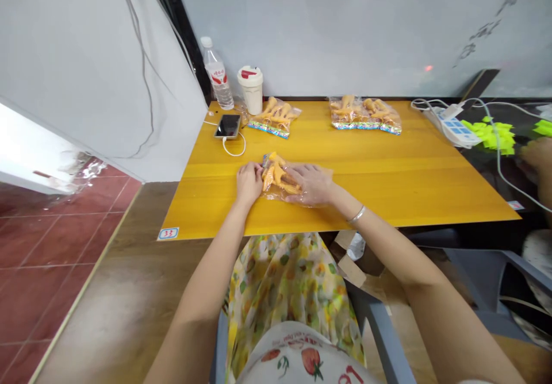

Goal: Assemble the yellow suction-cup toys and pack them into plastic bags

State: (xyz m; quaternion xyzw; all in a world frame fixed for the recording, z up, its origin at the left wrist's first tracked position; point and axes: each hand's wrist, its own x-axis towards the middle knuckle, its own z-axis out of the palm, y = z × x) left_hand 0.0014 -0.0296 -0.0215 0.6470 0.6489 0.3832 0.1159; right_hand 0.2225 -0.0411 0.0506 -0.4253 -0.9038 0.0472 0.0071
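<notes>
On the table in front of me lies a clear plastic bag with orange-yellow, knobbly pieces inside; their exact kind is hard to make out. My left hand is at the bag's left end, its fingers curled closed against the edge there. Across the bag's right part my right hand rests flat with its fingers stretched out, pressing on the plastic and covering some of it. The bag's coloured printed strip shows near its upper left corner.
Similar bags lie at the back, one packet near a white cup and more packets further right. A water bottle and a charging phone stand left. At right are a power strip, yellow-green pieces and another person's hand.
</notes>
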